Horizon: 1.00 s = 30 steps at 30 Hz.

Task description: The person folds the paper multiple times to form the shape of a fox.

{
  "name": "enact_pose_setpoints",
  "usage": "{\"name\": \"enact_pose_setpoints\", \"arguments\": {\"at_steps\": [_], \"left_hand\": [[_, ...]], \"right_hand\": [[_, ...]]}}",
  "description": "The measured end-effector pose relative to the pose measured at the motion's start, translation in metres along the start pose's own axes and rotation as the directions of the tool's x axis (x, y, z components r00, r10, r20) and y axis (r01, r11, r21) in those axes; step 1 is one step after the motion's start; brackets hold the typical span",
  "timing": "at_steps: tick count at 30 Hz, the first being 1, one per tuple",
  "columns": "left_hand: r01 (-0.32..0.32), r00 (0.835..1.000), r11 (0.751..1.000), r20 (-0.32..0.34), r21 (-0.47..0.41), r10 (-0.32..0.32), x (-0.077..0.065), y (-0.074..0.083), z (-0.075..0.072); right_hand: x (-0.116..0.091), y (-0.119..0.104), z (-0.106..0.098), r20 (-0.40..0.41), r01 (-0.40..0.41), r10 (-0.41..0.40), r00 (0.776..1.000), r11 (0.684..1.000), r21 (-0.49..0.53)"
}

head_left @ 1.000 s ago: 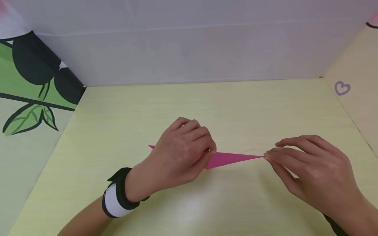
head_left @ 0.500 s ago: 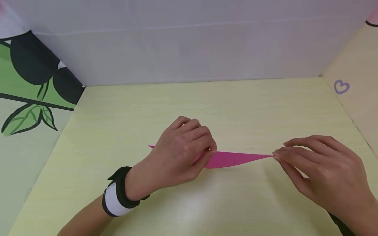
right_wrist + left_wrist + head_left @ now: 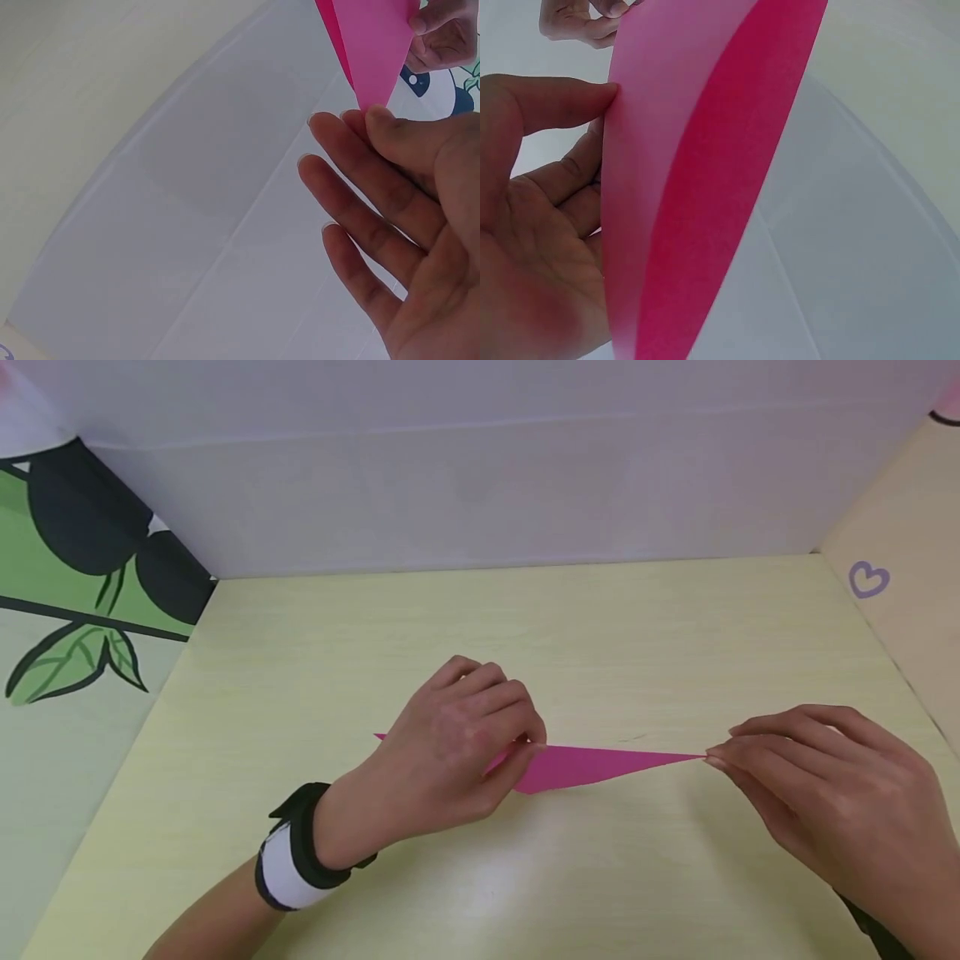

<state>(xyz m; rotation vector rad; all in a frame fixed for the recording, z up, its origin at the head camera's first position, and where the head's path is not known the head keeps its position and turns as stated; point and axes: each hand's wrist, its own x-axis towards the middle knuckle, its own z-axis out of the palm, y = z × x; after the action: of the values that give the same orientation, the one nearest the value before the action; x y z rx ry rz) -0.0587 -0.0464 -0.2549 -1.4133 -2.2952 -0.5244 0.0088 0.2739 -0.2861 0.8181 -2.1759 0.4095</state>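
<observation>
A piece of pink paper [image 3: 577, 768], folded with a deeper pink layer showing, stretches between both hands above the table. My left hand [image 3: 457, 739] pinches its edge near the middle, thumb on the near side, and covers much of the paper's left part in the head view. In the left wrist view the folded paper [image 3: 675, 180] stands beside the left thumb. My right hand [image 3: 840, 793] pinches the pointed right tip between thumb and index finger. The right wrist view shows that tip of the paper [image 3: 375, 60] under the thumb, the other fingers spread apart.
The pale wooden table [image 3: 337, 635] lies beneath both hands. A whitish panel [image 3: 487, 493] stands along its back edge. Side panels carry drawings: a green leaf [image 3: 67, 664] at left and a purple heart [image 3: 870, 580] at right. A black and white band [image 3: 296, 852] circles the left wrist.
My right hand has moved to the right along with the paper's tip, so more pink shows between the hands. The left hand has stayed almost in place.
</observation>
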Motion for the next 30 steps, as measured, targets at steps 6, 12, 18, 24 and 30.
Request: {"name": "enact_pose_setpoints", "arguments": {"at_steps": [6, 12, 18, 24, 30], "left_hand": [[-0.008, 1.000, 1.000, 0.011, -0.010, 0.008, 0.001, 0.000, -0.001], [-0.008, 1.000, 1.000, 0.021, -0.012, 0.008, 0.000, 0.001, 0.001], [-0.019, 1.000, 1.000, 0.007, -0.019, 0.019, 0.000, 0.002, 0.002], [-0.031, 0.999, 0.999, 0.010, -0.021, 0.032, 0.001, 0.004, 0.004], [-0.058, 0.998, 0.998, 0.041, 0.013, 0.057, 0.007, 0.010, 0.009]], "right_hand": [[-0.002, 0.000, -0.003, 0.014, 0.007, -0.007, 1.000, 1.000, 0.024], [-0.001, 0.000, -0.004, 0.050, -0.007, 0.006, 0.999, 1.000, 0.024], [0.001, -0.001, -0.002, 0.031, -0.016, 0.016, 0.999, 1.000, 0.011], [0.013, -0.011, 0.003, 0.001, 0.005, -0.005, 1.000, 1.000, 0.031], [0.033, -0.028, 0.013, 0.022, 0.093, -0.095, 0.995, 0.993, 0.073]]}}
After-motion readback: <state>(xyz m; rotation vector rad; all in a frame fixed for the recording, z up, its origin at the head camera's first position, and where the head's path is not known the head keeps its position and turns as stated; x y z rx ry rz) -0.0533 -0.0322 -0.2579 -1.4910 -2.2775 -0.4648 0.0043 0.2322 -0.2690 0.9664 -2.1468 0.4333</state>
